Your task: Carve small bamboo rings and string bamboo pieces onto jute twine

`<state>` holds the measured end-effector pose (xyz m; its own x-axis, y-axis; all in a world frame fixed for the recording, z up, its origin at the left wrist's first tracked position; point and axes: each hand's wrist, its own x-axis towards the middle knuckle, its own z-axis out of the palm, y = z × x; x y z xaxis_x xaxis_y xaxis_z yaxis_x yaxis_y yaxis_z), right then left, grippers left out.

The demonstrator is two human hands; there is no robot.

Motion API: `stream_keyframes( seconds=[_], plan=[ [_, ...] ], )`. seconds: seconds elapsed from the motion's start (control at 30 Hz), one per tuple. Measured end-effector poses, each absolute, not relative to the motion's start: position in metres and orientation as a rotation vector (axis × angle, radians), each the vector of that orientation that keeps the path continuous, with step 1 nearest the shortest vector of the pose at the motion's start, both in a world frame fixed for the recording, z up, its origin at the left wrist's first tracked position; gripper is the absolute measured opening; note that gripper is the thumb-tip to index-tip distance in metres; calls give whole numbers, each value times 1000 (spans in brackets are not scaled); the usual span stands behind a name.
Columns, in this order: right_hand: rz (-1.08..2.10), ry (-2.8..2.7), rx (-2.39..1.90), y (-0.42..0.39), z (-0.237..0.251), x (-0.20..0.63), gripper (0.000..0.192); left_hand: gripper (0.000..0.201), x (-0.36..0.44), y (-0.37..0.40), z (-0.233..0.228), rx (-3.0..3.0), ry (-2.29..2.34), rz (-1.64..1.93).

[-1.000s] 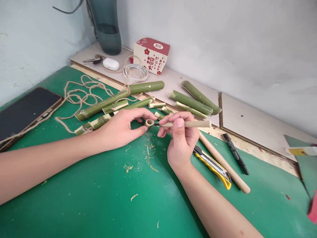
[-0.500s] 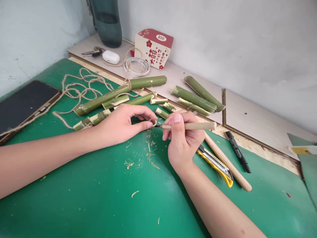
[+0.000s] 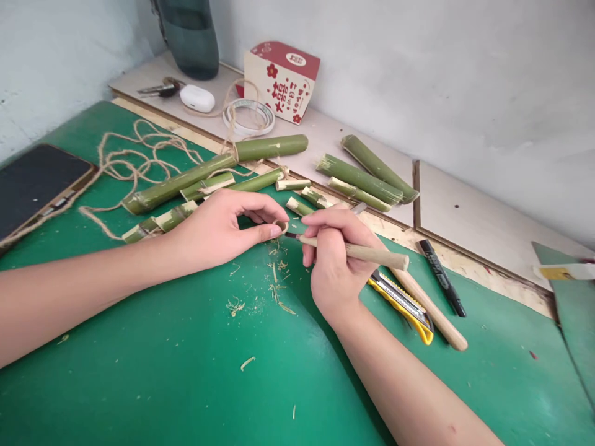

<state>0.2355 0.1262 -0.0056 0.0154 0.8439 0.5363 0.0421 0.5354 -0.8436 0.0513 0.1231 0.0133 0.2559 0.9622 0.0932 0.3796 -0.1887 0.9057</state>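
Note:
My left hand [image 3: 232,223] pinches a short bamboo piece [image 3: 281,227] between thumb and fingers; its hollow, pale-rimmed end faces right and the rest is hidden. My right hand [image 3: 339,254] grips a slim wooden-handled carving tool [image 3: 376,255]. Its dark, narrow tip is at the bamboo's open end, though I cannot tell whether they touch. Below both hands, bamboo shavings [image 3: 275,288] lie scattered on the green table mat [image 3: 186,371].
Cut bamboo tubes [image 3: 357,179] lie behind the hands. Twine [image 3: 139,161] coils near a phone [image 3: 41,186]. A yellow utility knife [image 3: 402,306], wooden-handled tool [image 3: 432,313] and black marker [image 3: 441,279] lie right. A box [image 3: 281,80], tape roll [image 3: 248,118] and bottle [image 3: 190,37] stand behind.
The carving tool's handle end has tipped downward, and my right thumb and fingers have shifted on it. The whole view has drifted slightly; my left hand keeps hold of the bamboo piece.

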Motion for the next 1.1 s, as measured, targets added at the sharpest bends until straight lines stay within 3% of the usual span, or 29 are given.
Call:
stream_keyframes(
  seconds=[1.1],
  plan=[
    [604,-1513,-764,127,-7,235,26,15,52,124,13,1672,1242,921]
  ],
)
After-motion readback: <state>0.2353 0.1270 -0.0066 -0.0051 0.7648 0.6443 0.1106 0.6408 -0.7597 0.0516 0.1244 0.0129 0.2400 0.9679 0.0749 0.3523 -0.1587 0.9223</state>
